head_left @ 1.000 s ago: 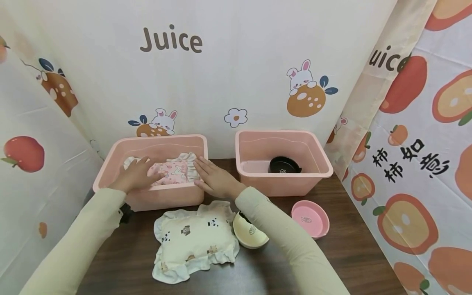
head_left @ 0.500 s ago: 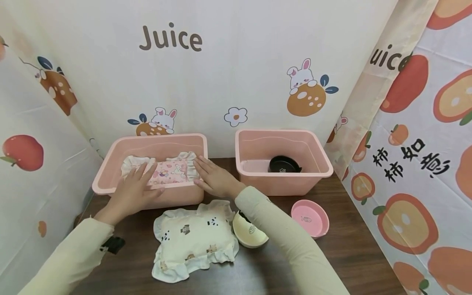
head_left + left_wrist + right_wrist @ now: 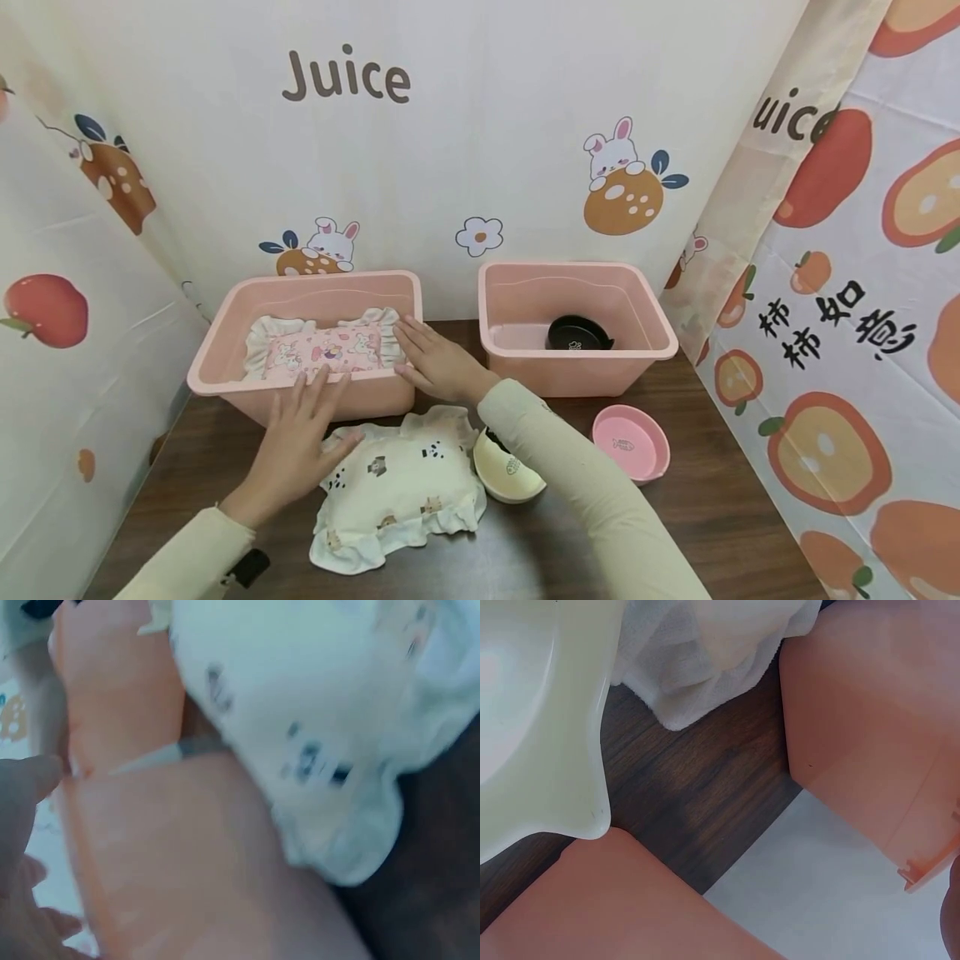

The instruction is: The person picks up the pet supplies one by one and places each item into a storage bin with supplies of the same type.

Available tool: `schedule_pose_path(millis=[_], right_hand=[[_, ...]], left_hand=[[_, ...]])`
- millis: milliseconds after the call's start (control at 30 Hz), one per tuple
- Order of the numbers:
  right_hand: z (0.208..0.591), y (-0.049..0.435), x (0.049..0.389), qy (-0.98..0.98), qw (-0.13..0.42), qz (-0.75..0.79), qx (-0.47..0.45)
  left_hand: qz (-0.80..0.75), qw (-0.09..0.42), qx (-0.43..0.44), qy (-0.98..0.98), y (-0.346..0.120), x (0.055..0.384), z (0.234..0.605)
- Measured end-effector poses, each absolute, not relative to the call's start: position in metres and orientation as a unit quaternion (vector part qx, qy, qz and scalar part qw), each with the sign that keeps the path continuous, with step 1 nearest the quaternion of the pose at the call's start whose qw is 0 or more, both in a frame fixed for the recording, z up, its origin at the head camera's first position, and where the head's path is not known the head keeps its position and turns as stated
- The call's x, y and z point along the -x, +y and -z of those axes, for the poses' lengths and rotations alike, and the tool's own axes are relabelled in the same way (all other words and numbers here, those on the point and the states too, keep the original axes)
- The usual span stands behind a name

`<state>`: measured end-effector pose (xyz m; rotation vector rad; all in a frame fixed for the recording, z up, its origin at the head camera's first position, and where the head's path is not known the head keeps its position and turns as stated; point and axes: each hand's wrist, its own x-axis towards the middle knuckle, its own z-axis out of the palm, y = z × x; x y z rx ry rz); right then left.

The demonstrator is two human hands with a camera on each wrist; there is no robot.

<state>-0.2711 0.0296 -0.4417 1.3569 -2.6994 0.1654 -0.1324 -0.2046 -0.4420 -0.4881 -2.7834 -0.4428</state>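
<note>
A pink printed cushion (image 3: pixel 330 348) with white ruffles lies inside the left pink bin (image 3: pixel 390 396). My left hand (image 3: pixel 296 446), fingers spread and holding nothing, is in front of that bin, by the upper left corner of a cream ruffled cushion (image 3: pixel 405 475). The left wrist view has the cream cushion (image 3: pixel 322 712) beside the bin wall (image 3: pixel 187 855). My right hand (image 3: pixel 442 362) reaches over the bin's right rim with straight fingers, close to the pink cushion's ruffle; whether it touches is hard to tell. Only a sliver of the right hand (image 3: pixel 950 915) shows in the right wrist view.
A second pink bin (image 3: pixel 570 375) at right holds a black dish (image 3: pixel 577 333). On the dark wood table (image 3: pixel 727 500) stand a pink dish (image 3: pixel 630 446) and a cream dish (image 3: pixel 506 479), partly under the right sleeve. Printed curtains (image 3: pixel 465 100) enclose the back and sides.
My left hand has drawn out of the left bin toward the front, uncovering the left part of the pink cushion. The right hand has stayed in place.
</note>
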Motion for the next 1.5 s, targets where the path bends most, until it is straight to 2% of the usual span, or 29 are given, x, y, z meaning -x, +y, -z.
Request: schedule_pose_path(millis=[233,733,1000,1300,1500], right_hand=[[0.444,0.030,0.271,-0.893,0.063,-0.057,-0.441],[0.442,0.030,0.270,-0.894,0.059,-0.060,-0.441],[0.445,0.029,0.271,-0.896,0.059,-0.054,-0.436],[0.444,0.029,0.271,-0.894,0.061,-0.053,-0.440],[0.443,0.029,0.271,-0.892,0.065,-0.054,-0.444]], left_hand=[[0.169,0.157,0.181,-0.956,-0.188,0.118,0.471],[0.143,0.105,0.226,-0.958,-0.170,0.090,0.527],[0.144,0.066,0.243,-0.957,-0.174,0.095,0.534],[0.130,0.062,0.267,-0.953,-0.178,0.101,0.536],[0.132,0.040,0.268,-0.954,-0.178,0.103,0.534]])
